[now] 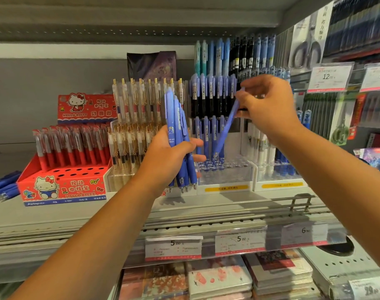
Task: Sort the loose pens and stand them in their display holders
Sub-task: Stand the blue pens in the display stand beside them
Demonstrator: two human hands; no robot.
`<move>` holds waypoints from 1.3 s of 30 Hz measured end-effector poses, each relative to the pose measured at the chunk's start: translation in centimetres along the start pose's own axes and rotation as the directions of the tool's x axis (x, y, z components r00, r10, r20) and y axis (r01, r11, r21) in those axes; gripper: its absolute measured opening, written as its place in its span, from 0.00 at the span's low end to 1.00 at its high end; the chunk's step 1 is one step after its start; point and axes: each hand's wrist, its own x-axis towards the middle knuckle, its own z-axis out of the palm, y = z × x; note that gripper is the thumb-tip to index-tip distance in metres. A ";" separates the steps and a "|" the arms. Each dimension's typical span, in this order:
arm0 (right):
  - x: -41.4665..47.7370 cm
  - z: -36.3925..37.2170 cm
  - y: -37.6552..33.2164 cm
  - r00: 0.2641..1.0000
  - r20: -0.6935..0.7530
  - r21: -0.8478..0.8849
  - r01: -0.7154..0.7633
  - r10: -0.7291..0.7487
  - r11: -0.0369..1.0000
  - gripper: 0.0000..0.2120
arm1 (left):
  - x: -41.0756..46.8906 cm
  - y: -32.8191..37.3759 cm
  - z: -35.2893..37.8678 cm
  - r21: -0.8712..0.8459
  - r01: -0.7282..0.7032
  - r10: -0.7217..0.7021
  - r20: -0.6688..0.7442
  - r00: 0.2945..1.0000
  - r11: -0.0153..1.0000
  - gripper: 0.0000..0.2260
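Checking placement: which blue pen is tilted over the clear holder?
The single pen the right hand pinches, tip down; others stand racked or bundled in the left hand.

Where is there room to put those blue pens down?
Front holes of the clear plastic holder stand empty, right of the upright blue pens; the bare grey shelf before it is free too. Back tiers are packed.

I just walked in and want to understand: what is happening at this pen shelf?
A person is stocking blue pens. The left hand grips a bundle of blue pens, tips down. The right hand pinches a single blue pen, tilted, its tip low over the clear holder, where similar pens stand in the back rows and front holes are free. More loose blue pens lie on the shelf, far left.
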 end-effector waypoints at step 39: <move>-2.4 3.3 -1.6 0.891 0.440 -0.033 -0.108 0.111 0.994 0.11 | -0.1 0.0 0.2 0.064 -0.046 0.041 0.085 0.996 0.997 0.09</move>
